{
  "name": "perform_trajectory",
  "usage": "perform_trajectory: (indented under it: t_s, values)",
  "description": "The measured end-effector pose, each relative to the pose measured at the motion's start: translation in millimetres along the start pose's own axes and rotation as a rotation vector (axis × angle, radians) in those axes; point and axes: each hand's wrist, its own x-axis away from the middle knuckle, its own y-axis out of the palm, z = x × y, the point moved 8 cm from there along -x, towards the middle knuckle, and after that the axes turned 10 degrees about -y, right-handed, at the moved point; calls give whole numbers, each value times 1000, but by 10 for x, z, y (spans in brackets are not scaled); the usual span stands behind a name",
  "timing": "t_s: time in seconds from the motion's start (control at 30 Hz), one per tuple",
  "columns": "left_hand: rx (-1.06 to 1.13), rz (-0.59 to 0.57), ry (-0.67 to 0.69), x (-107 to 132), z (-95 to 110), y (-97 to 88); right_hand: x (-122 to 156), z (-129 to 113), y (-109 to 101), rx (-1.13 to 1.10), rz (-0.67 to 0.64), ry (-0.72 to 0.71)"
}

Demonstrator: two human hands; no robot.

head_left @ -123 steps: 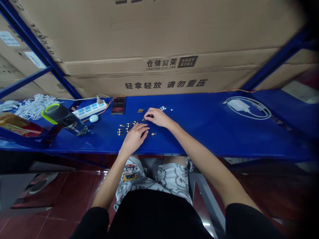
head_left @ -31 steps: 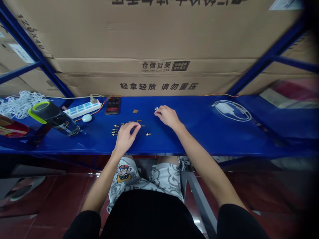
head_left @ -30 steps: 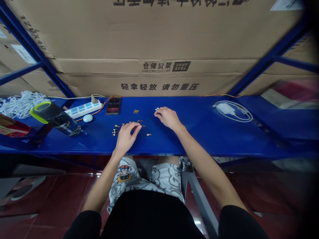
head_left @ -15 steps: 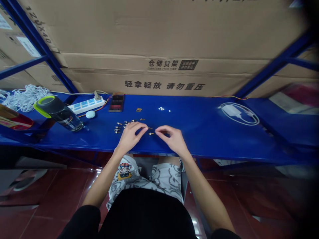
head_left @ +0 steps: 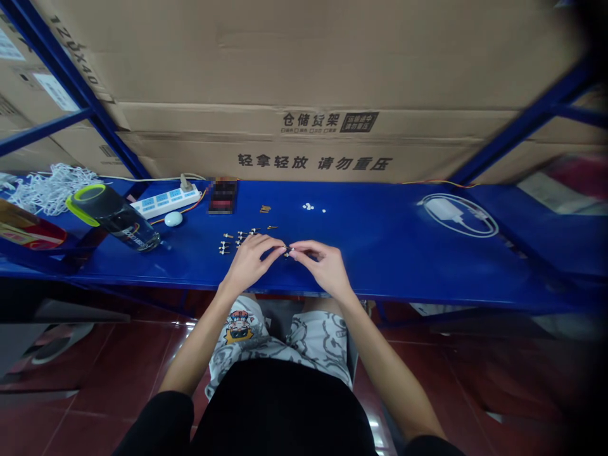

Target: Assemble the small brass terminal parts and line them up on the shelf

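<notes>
My left hand [head_left: 251, 261] pinches a thin brass-coloured pin [head_left: 287, 247] between thumb and forefinger over the blue table. Facing it, my right hand [head_left: 325, 265] has thumb and fingertips closed at the pin's other end, where a tiny white spot shows; what it grips is too small to name. Just under the fingertips lies a small brass-and-white piece [head_left: 286, 254], partly covered. Several similar pieces [head_left: 223, 247] lie in groups left of and behind my left hand. A lone brass pin [head_left: 272, 227] rests beyond my fingers.
Farther back are brass-coloured parts [head_left: 265, 208] and small white bits [head_left: 308, 206]. To the left lie a phone-like device [head_left: 223, 195], a power strip [head_left: 166, 201], a pale oval object [head_left: 173, 218] and a bottle [head_left: 116, 215]. A charger with its cable [head_left: 444, 210] is at right.
My right hand has moved left, bringing its fingertips against the pin in my left hand. The left hand has shifted slightly to the right.
</notes>
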Motion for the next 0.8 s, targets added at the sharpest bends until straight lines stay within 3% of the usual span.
perform_trajectory:
  t_s: [0.2, 0.43, 0.8]
  values:
    - [37, 50, -8, 4, -18, -42, 26, 44, -3, -133, 18, 77]
    - [48, 32, 42, 20, 7, -22, 33, 24, 29, -192, -16, 91]
    - [-49, -82, 95, 44, 28, 100, 47, -38, 42, 14, -91, -20]
